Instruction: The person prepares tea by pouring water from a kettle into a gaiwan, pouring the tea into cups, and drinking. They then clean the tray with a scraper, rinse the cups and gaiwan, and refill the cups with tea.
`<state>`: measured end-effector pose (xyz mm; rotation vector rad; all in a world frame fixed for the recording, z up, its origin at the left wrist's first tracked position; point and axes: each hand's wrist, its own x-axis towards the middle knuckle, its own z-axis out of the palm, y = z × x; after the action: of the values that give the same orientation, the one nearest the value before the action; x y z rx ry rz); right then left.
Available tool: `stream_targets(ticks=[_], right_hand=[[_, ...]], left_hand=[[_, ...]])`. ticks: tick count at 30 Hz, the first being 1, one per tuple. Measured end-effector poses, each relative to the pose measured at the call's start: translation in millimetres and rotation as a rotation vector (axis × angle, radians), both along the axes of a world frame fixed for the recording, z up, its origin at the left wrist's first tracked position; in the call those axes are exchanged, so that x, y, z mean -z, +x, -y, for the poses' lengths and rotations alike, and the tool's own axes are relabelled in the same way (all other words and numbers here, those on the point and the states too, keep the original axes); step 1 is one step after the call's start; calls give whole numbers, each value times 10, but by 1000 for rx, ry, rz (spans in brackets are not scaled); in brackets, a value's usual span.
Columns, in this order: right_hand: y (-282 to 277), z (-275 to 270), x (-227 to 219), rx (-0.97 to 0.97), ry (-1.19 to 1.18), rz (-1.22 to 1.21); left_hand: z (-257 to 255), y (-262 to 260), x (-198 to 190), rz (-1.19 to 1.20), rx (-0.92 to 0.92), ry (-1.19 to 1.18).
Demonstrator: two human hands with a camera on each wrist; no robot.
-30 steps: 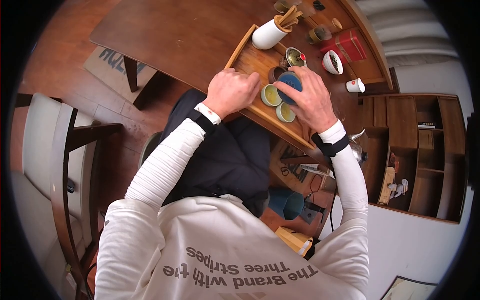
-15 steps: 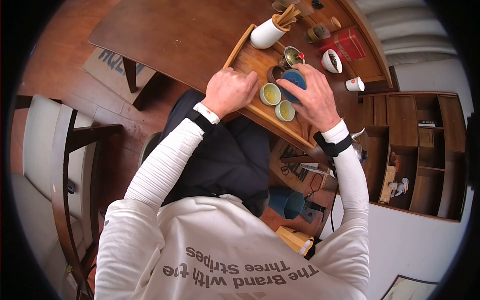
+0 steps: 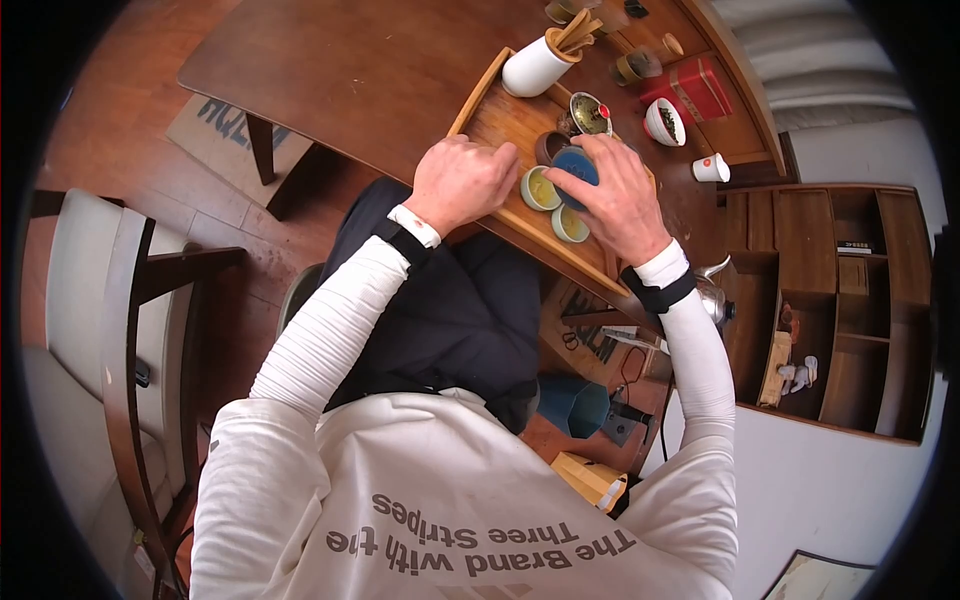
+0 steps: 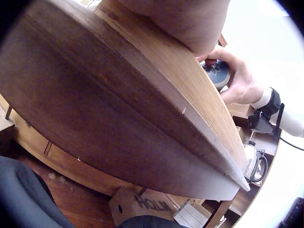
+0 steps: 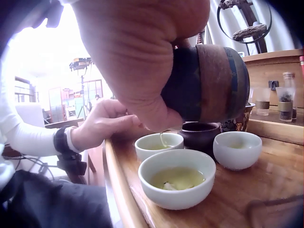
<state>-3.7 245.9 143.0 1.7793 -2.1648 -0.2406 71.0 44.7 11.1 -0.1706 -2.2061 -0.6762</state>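
Note:
My right hand [image 3: 625, 195] grips a blue teapot [image 5: 213, 83] with a brown band, holding it tipped over small cups. A thin stream of tea falls into the pale green cup [image 5: 151, 148] at the back left. Closer to the right wrist camera stands another pale cup [image 5: 176, 192] of yellow-green tea, and a third pale cup [image 5: 237, 154] is to its right. Behind them sits a dark brown cup [image 5: 202, 137], partly hidden by the teapot. My left hand [image 3: 462, 182] rests by the tray's near edge, fingers loosely curled, nothing visible in it.
The wooden tray [image 3: 500, 125] also bears a white holder [image 3: 530, 72] of wooden tools and a lidded bowl [image 3: 590, 113] with a red knob. Beyond are a red box [image 3: 700, 88], a bowl of leaves [image 3: 664, 124] and a paper cup [image 3: 710, 169]. A metal kettle [image 3: 715, 298] stands at right.
Half a second ago the teapot was farther right and less tipped; now my right hand has brought it left and tipped it over the cups again. My left hand has stayed still.

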Motion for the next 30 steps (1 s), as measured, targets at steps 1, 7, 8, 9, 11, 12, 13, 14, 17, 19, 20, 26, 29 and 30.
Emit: stream_targets(ticks=[1,7,8,9,11,12,13,14,17,19,20,26,29,30], right_hand=[[-4,-4,-5,1,-1,0],[29,-25,-73,58,-46,103],[31,-30,-78,87,-95,144],[32,-36,-82,116,-145,185],[38,-47,-97,137,-197,229],[44,-65,-98,160,-248,274],[48,-91,-90,164,-252,274],[48,-123,-75,214,-356,381],[-18,-258,-80,295,-520,490],[-78,-386,-141,347,-634,497],[-117,-470,-152,384,-671,473],[-641,-974,77,559,-864,463],[-853,-1065,315,619,-955,585],[-911,-1072,395,625,-971,606]], left_hand=[[1,-1,3,-3,-2,-1],[1,-5,2,1,0,-9],[2,-4,0,1,0,-10],[2,-4,-2,1,0,-11],[3,1,-7,2,4,-16],[2,4,-8,8,4,-13],[-1,5,-11,14,5,-10],[-4,9,-16,14,10,-14],[5,18,-25,32,-3,-36],[5,13,-27,22,6,-25],[8,8,-24,18,19,-31],[-1,10,-33,86,-6,-52],[-8,14,-51,78,-18,-64],[-7,12,-55,76,-17,-72]])
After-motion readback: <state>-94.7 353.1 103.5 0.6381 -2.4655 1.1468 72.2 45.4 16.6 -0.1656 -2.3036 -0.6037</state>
